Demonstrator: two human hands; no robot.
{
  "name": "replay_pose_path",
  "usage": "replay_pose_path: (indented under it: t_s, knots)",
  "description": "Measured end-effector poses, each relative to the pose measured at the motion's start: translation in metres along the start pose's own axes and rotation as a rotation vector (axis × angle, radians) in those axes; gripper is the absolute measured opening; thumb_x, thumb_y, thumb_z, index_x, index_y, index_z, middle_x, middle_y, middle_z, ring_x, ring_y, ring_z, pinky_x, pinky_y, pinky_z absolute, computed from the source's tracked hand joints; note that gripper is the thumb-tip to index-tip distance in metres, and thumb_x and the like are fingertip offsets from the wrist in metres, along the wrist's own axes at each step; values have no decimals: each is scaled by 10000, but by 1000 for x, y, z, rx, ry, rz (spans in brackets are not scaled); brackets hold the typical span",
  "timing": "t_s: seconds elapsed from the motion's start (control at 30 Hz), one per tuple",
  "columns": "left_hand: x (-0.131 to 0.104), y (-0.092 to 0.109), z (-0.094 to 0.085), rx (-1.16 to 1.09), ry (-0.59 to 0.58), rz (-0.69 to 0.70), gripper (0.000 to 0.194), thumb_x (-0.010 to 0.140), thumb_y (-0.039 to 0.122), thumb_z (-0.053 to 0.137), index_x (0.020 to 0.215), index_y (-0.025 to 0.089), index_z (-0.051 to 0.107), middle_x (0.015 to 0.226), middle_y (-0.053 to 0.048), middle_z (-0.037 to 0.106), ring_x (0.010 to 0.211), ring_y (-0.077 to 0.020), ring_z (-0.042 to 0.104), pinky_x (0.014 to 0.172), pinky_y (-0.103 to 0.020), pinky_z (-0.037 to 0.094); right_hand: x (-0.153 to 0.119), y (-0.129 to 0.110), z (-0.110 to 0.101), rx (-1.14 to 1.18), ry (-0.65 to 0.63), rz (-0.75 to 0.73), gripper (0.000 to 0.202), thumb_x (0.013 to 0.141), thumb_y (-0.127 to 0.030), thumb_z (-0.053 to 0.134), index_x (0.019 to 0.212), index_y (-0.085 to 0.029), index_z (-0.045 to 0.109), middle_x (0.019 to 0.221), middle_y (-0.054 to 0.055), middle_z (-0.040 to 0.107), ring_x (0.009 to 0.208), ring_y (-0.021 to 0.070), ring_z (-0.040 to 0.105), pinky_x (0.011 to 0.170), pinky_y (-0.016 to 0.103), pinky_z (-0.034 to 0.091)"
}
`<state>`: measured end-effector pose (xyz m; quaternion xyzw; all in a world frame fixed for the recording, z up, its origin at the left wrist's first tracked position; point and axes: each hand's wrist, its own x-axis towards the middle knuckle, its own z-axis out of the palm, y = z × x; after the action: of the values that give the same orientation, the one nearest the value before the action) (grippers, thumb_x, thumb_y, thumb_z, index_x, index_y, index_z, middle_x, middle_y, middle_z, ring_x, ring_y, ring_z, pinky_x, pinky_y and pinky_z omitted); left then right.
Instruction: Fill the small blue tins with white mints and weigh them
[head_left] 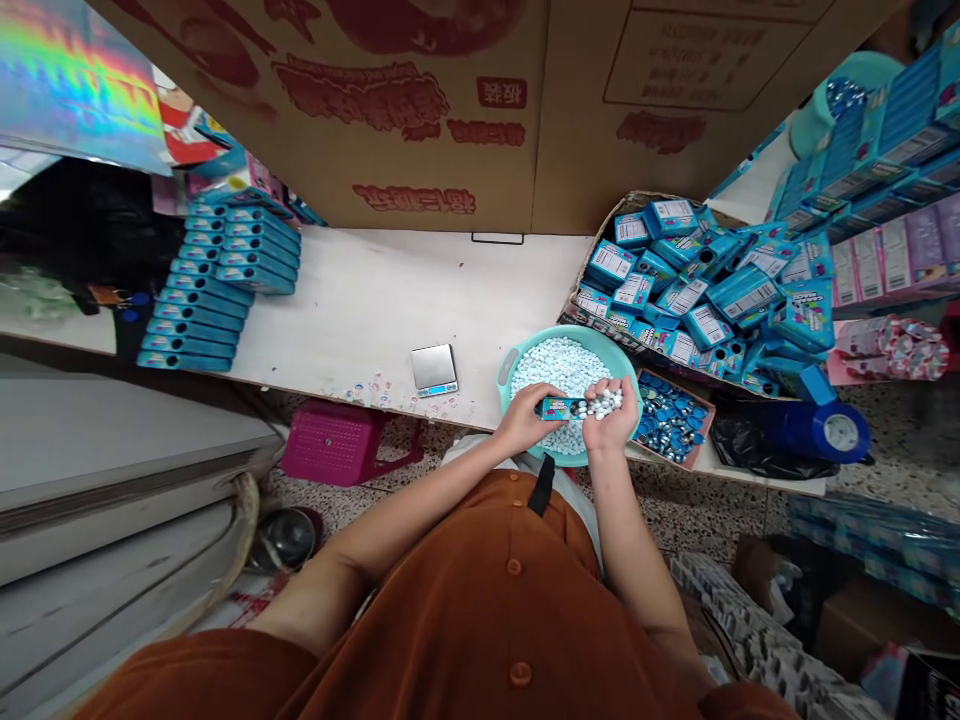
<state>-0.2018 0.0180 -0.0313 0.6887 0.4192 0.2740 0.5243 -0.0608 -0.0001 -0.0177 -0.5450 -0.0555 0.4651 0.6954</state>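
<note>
A turquoise basin [634,365] full of small white candies [559,362] stands at the table's front edge. Over it, my left hand [523,418] grips a small blue candy box [556,408], tilted on its side with one end toward the other hand. My right hand [611,425] is cupped palm up, its fingers curled around a heap of white candies [604,402] beside that end of the box. A few candies lie between the palm and the box end.
A carton [592,322] of blue boxes stands behind right; a tray of blue caps [667,418] sits right of the basin. Left are a digital scale [434,370] and stacked blue boxes [199,300]. A large cardboard box [450,130] walls off the back.
</note>
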Motion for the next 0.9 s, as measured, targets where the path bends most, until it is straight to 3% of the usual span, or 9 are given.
replay_pose_path:
  t_s: [0.17, 0.5, 0.7, 0.9]
  knots:
    - [2, 7, 0, 63, -16, -8, 310, 652, 215, 729, 944, 229, 624, 932, -27, 655, 911, -222, 591, 824, -336, 431, -6, 2, 3, -43, -6, -41, 368, 835, -466, 460, 575, -220, 372, 565, -38, 434, 523, 108, 478, 566, 279, 434]
    - [4, 12, 5, -69, -1, -72, 352, 618, 209, 761, 942, 199, 624, 958, -34, 657, 932, -219, 601, 828, -313, 448, -15, -11, 14, -50, 18, -136, 344, 826, -419, 485, 561, -205, 440, 534, -38, 454, 495, 95, 461, 523, 262, 399]
    - [2, 14, 8, -21, -20, 3, 314, 656, 219, 730, 950, 210, 619, 962, -28, 654, 941, -209, 589, 849, -319, 430, -13, -11, 11, -64, 22, -131, 413, 818, -448, 516, 516, -203, 377, 475, -63, 355, 443, 80, 406, 498, 251, 384]
    - [0, 8, 13, -118, -20, -98, 351, 631, 225, 749, 947, 180, 602, 937, -16, 642, 884, -181, 592, 786, -268, 438, -16, -8, 11, -102, 50, -159, 445, 806, -453, 549, 492, -194, 369, 465, -61, 369, 429, 68, 394, 458, 228, 343]
